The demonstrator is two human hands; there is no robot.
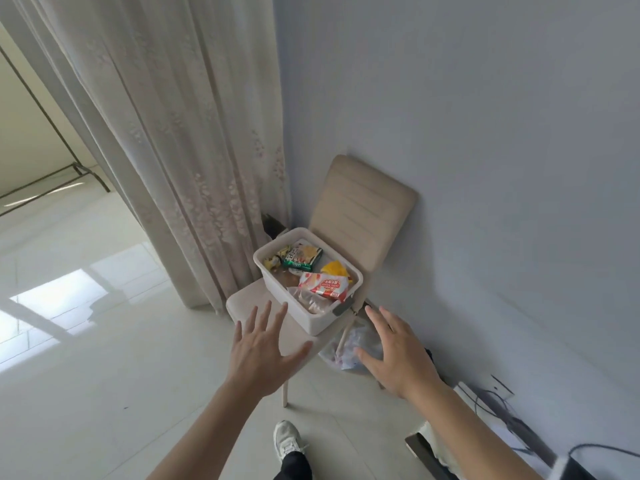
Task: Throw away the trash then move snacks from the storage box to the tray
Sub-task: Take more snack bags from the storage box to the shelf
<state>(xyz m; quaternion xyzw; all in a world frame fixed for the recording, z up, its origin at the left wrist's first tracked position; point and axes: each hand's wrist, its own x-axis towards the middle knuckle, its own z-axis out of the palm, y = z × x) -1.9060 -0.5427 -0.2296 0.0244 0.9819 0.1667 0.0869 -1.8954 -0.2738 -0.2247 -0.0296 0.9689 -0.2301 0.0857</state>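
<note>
Storage box [306,318]: white, open-topped, seated on the beige chair [360,202], which stands against the wall beside the curtain [180,133].

Contents: a red-and-white packet [323,285] at the near end, a yellow packet [334,268] behind it and a green packet [301,259] at the far end.

Left grip [263,351]: released, fingers straight and spread, holding nothing. It is positioned before the box's near-left corner, over the seat edge, apart from the box.

Right grip [398,355]: released, fingers spread, holding nothing. It is positioned near the box's near-right corner, fingertips close to the grey handle [341,309]; no contact is visible.

Clear plastic bag [349,344]: on the floor under the seat, partly hidden behind the right grip.
</note>
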